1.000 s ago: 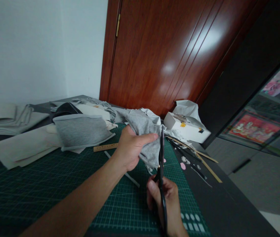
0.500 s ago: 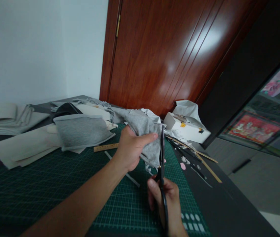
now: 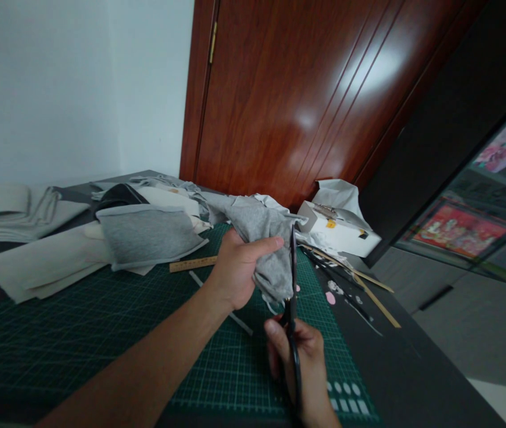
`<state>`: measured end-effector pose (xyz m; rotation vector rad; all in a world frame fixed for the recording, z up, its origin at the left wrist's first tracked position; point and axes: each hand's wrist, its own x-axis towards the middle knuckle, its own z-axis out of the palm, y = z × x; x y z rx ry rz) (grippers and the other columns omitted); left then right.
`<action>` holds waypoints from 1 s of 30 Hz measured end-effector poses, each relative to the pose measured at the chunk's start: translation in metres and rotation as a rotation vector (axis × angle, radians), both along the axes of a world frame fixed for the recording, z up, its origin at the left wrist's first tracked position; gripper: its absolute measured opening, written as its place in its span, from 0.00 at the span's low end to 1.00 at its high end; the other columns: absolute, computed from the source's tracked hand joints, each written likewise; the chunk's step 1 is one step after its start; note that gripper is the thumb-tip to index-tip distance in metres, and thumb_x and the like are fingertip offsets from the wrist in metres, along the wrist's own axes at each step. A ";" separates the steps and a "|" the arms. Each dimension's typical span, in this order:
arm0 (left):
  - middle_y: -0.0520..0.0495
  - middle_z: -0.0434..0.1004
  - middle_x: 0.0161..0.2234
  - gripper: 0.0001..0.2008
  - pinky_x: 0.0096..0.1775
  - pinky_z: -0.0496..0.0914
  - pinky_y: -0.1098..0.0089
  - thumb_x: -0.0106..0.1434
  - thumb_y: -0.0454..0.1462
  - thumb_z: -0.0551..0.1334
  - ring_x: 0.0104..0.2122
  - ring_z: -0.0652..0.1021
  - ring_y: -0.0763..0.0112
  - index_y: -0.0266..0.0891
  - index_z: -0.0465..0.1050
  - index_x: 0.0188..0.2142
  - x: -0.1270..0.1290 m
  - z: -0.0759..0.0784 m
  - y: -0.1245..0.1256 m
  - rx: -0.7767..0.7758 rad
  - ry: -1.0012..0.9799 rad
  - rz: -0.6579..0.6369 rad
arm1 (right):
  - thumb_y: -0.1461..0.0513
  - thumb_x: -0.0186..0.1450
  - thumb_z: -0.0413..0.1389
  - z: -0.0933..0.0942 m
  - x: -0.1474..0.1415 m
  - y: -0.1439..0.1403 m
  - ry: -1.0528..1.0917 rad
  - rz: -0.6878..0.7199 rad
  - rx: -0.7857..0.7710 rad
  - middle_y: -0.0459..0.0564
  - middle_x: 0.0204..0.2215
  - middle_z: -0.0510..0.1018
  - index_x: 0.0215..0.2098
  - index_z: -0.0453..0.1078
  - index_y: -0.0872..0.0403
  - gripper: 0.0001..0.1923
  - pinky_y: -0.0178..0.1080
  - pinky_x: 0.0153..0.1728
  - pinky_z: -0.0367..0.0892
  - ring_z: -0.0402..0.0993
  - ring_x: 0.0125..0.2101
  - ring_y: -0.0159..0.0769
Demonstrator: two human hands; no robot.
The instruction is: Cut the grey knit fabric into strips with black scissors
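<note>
My left hand point(image 3: 237, 270) grips a piece of grey fabric point(image 3: 275, 270), thumb on top and the other fingers hidden underneath. My right hand point(image 3: 301, 351) is closed around the handles of black scissors point(image 3: 294, 267). Their blades point away from me and lie along the fabric's right edge, with a thin strip of cloth at the tip. Both hands are above a green cutting mat point(image 3: 217, 368). A narrow pale strip point(image 3: 239, 323) lies on the mat under my left wrist, and a wooden ruler point(image 3: 191, 264) is partly hidden behind that hand.
Another grey fabric piece point(image 3: 152, 236) rests on cream cloth point(image 3: 52, 261) at left, near folded fabric point(image 3: 25, 217). At right stand a white box point(image 3: 342, 230), wooden strips point(image 3: 377, 302) and dark tools point(image 3: 337, 279). A brown door point(image 3: 275, 101) is behind the table.
The grey fabric has shifted slightly and looks more bunched near the blades. A little more of the cut edge sticks out right of the scissor tip. Both hands stay nearly in place.
</note>
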<state>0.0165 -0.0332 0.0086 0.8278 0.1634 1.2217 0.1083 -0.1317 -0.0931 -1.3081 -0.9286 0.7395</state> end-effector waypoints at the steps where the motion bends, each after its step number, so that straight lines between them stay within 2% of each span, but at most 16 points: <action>1: 0.49 0.83 0.36 0.12 0.43 0.76 0.62 0.48 0.29 0.73 0.35 0.82 0.65 0.38 0.77 0.34 -0.001 0.000 0.000 -0.031 -0.006 -0.041 | 0.40 0.50 0.69 0.000 0.000 0.000 -0.004 0.002 0.002 0.38 0.08 0.62 0.22 0.73 0.55 0.27 0.29 0.09 0.49 0.54 0.08 0.25; 6: 0.48 0.81 0.27 0.09 0.28 0.77 0.63 0.49 0.29 0.69 0.23 0.80 0.64 0.36 0.78 0.31 -0.006 0.002 0.001 -0.145 0.016 -0.277 | 0.42 0.54 0.68 -0.008 0.001 -0.001 -0.042 0.024 0.033 0.39 0.09 0.62 0.22 0.72 0.55 0.26 0.28 0.09 0.50 0.53 0.09 0.25; 9: 0.46 0.81 0.24 0.06 0.26 0.76 0.64 0.49 0.29 0.68 0.21 0.80 0.64 0.34 0.78 0.30 -0.008 0.005 0.004 -0.185 0.041 -0.307 | 0.44 0.56 0.68 -0.014 0.002 -0.002 -0.058 0.035 0.046 0.39 0.10 0.63 0.23 0.72 0.55 0.24 0.28 0.09 0.50 0.55 0.09 0.25; 14: 0.48 0.83 0.29 0.08 0.37 0.77 0.67 0.51 0.30 0.72 0.27 0.82 0.69 0.36 0.79 0.32 -0.006 0.007 0.008 -0.141 -0.040 -0.143 | 0.43 0.56 0.68 -0.017 0.004 -0.001 -0.055 0.047 0.048 0.38 0.09 0.62 0.23 0.73 0.55 0.25 0.28 0.09 0.50 0.53 0.08 0.25; 21: 0.49 0.84 0.35 0.17 0.47 0.76 0.60 0.46 0.30 0.74 0.37 0.83 0.63 0.39 0.79 0.37 0.000 0.006 0.005 -0.053 -0.103 0.099 | 0.44 0.58 0.68 -0.015 0.004 -0.003 -0.037 0.073 0.042 0.38 0.10 0.64 0.25 0.74 0.56 0.23 0.28 0.09 0.50 0.55 0.09 0.25; 30: 0.50 0.83 0.33 0.12 0.51 0.74 0.58 0.46 0.30 0.73 0.45 0.82 0.57 0.39 0.77 0.31 0.004 0.011 0.000 -0.061 -0.171 0.221 | 0.47 0.56 0.70 -0.016 0.003 -0.005 0.037 0.171 0.050 0.39 0.12 0.67 0.28 0.73 0.56 0.22 0.27 0.10 0.53 0.57 0.10 0.25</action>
